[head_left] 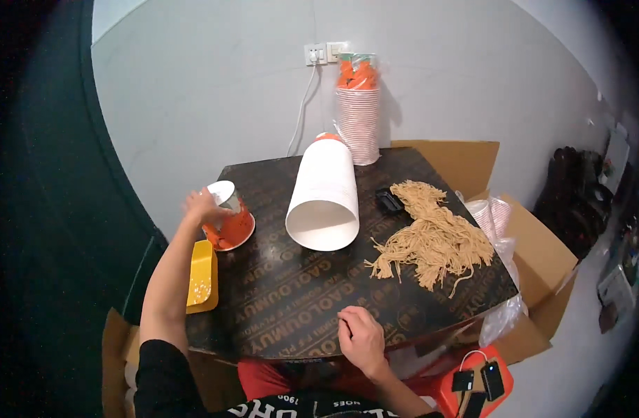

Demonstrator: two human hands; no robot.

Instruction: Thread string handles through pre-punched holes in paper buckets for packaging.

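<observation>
Dark, printed plywood forms the small square table top [291, 299] at which the person sits. Left hand [199, 205]: extended to the table's far left corner, fingers closed around the rim of an orange-and-white paper cup [229, 223]. The cup is tilted, its base toward the person, and it rests at the table edge. Just beside it, at the left edge of the table, lies a yellow plastic scoop-shaped tray [202, 277] with pale grains in it.

Right hand [361, 339]: resting on the near edge of the table, fingers curled inward, holding nothing visible.

A long stack of white paper cups [324, 195] lies on its side at the table centre, open end facing the person. To its right lies a loose heap of tan string pieces [431, 237], with a small black object [388, 202] touching the heap's upper left. At the far edge, a bagged upright stack of striped paper cups [358, 111] stands against the grey wall.
</observation>
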